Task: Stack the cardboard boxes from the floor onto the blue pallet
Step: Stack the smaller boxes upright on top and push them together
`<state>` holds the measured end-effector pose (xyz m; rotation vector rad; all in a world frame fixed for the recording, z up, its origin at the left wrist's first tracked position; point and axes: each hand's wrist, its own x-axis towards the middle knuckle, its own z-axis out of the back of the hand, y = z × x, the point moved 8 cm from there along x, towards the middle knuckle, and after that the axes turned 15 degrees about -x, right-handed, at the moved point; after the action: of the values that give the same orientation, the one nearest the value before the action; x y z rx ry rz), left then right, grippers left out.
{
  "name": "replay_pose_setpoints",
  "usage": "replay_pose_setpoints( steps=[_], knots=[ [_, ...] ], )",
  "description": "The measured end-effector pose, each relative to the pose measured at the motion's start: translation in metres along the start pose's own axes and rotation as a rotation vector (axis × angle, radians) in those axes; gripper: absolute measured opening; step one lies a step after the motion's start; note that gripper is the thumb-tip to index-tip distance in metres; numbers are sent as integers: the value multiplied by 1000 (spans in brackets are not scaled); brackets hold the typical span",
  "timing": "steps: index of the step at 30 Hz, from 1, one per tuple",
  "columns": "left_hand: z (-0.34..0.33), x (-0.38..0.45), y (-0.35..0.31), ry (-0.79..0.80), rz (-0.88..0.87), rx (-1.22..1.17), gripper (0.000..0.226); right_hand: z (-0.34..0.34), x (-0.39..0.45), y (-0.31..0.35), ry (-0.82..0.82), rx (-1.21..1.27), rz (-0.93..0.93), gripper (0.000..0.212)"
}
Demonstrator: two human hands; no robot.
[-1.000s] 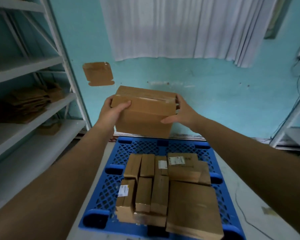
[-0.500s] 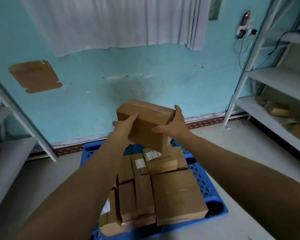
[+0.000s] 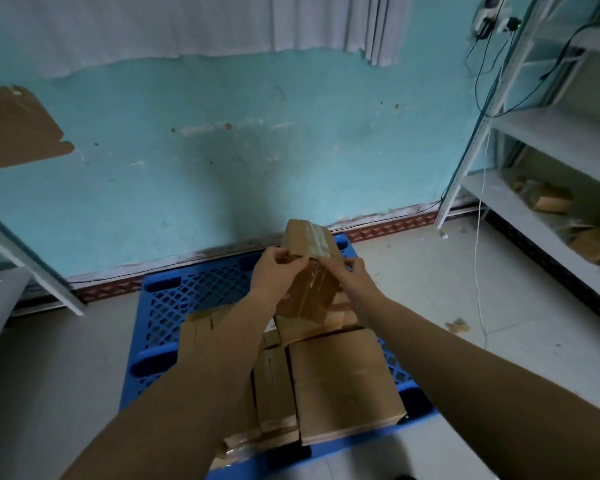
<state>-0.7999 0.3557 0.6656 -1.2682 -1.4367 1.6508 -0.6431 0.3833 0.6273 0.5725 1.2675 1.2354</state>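
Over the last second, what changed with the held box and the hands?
The cardboard box, carried high before the wall, has come down, tilted, over the far boxes on the blue pallet. Left hand and right hand keep their grip. The stacked boxes stayed put.

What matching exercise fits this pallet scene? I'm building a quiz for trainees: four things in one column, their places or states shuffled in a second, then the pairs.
Things:
1. held box
2. pallet
3. big box
4. cardboard patch

Places or states:
A. stuck on the teal wall, at the left
B. tilted, gripped by both hands above the stack
C. flat on the pallet's near right part
D. on the floor against the wall, bearing boxes

Pairs: 1-B, 2-D, 3-C, 4-A

The left hand and right hand grip the held box from either side.
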Motion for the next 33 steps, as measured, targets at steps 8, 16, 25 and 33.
replay_pose_setpoints(
  steps=[8,16,25,33],
  knots=[
    [-28,14,96,-269,148,-227,37,20,66,-31,104,-295,61,52],
    [-34,13,211,-485,270,-185,34,-12,95,-147,277,-439,34,71],
    [-25,37,393,-482,406,-131,39,-62,155,-335,346,-523,-73,43],
    [-38,10,542,-507,605,-234,37,-96,160,-491,400,-619,-210,54]
  ],
)
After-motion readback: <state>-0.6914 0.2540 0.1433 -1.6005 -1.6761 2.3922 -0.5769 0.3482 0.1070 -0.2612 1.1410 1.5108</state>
